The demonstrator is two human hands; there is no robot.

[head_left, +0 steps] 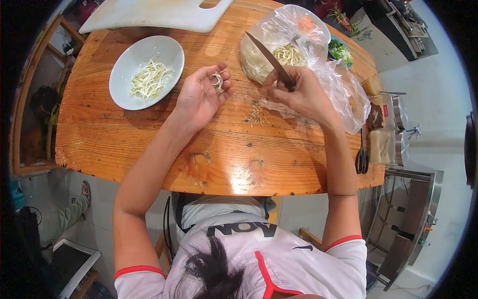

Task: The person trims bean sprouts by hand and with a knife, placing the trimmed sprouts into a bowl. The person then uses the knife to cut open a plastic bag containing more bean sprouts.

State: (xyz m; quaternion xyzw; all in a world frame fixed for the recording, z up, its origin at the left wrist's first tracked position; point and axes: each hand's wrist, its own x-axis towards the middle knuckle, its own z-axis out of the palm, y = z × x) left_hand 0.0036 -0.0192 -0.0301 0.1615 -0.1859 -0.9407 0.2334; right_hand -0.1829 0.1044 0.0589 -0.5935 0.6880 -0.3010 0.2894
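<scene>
"So, where to look for the thin white bean sprouts point(217, 82)?"

"Cradled at eleven o'clock in the bare left hand point(201, 97), palm up, fingers loosely curled around a few; heaped, too, in the white oval bowl point(123, 67) at ten o'clock and bunched in the clear plastic bag point(343, 92) at one."

"And in the bare right hand point(304, 92), at half past one?"

"Gripped firmly, with fingers wrapped round: a dark-bladed knife point(269, 56), tip toward eleven."

"Handling?"

"Probably light, crisp, slightly slippery, easily snapped; best pinched gently mid-stem."
</scene>
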